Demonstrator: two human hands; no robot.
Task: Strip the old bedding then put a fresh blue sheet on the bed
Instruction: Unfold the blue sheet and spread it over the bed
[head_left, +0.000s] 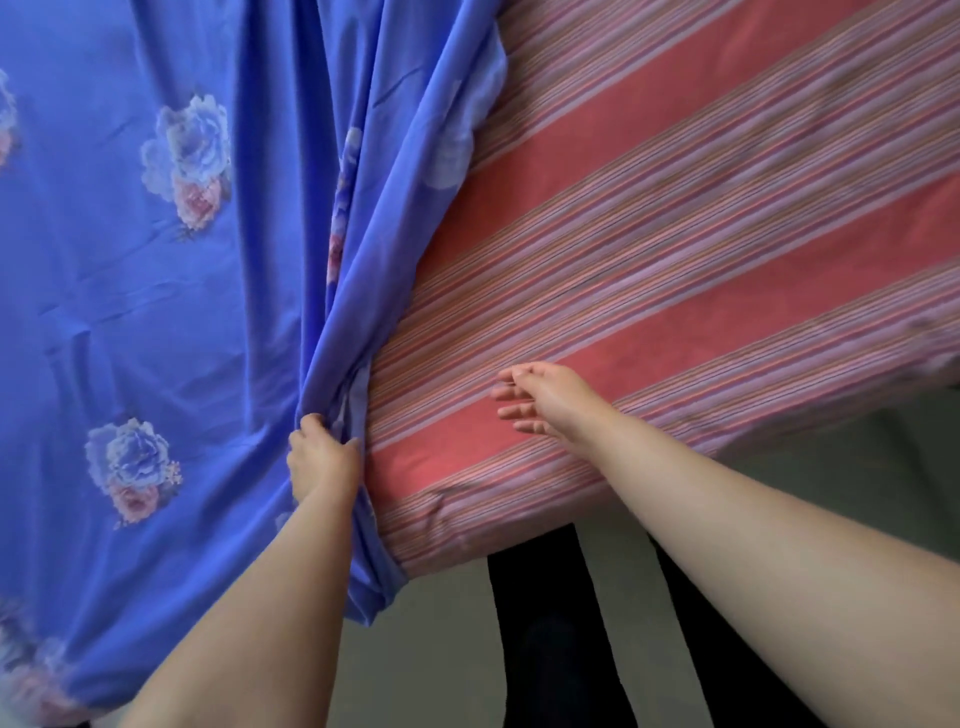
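A blue sheet (130, 270) printed with pale flowers covers the left part of the bed and bunches into long folds down the middle. My left hand (322, 460) grips that bunched edge near the bed's front side. To the right lies the mattress (675, 249) in pink and purple stripes, uncovered. My right hand (540, 397) hovers just over the striped surface with fingers loosely spread, holding nothing.
The bed's front edge runs diagonally from lower middle to the right. Below it is grey floor (447, 649), with my dark-clad legs (550, 623) standing close to the bed. A fold of the blue sheet hangs over the edge.
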